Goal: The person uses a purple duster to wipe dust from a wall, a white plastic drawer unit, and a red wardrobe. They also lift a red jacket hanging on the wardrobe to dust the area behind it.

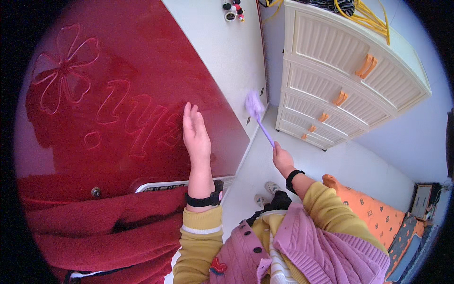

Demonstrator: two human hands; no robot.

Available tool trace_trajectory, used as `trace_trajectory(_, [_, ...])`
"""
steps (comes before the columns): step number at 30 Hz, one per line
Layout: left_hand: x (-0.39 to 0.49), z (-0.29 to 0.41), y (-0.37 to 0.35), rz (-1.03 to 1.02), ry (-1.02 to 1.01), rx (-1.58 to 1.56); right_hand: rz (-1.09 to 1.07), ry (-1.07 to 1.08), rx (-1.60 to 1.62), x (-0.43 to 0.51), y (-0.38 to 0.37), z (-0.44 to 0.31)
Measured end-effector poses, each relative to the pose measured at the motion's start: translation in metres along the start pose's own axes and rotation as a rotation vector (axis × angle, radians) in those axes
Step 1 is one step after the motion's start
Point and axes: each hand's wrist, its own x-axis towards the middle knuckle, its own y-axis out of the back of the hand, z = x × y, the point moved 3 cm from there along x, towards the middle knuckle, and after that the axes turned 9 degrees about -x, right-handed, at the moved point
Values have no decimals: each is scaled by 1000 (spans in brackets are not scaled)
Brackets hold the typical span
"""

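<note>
In my right hand point(282, 159) is the thin handle of a purple duster point(254, 103). Its fluffy head is raised in front of the white panel beside the glossy red panel point(149, 67). My left hand point(196, 133) holds nothing; its fingers point up, the thumb side a little apart, in front of the red panel. Whether it touches that panel I cannot tell. Raised outlines of a flower point(65, 67) and letters mark the red surface.
A cream plastic drawer cabinet point(340, 67) with orange handles stands at the right, yellow straps point(369, 16) on top. Dark red fabric point(106, 230) hangs at lower left. Orange patterned bedding point(372, 213) lies at lower right. Small trinkets point(232, 10) hang on the white panel point(227, 46).
</note>
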Motion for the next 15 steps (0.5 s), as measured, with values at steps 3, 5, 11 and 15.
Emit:
trace_trajectory(3, [-5,-11,7,36,58,18,-31,48,-49,-9,3,8])
trace_trajectory(5, [-11,-2,12,43,26,-19,31,91,56,-16,21,-2])
trace_trajectory(11, [-16,75,16,101,-348,-160,291,611,278,-38,94,-83])
trace_trajectory(15, [-29,136,27,293,-704,142,154,862,274,-23,120,-135])
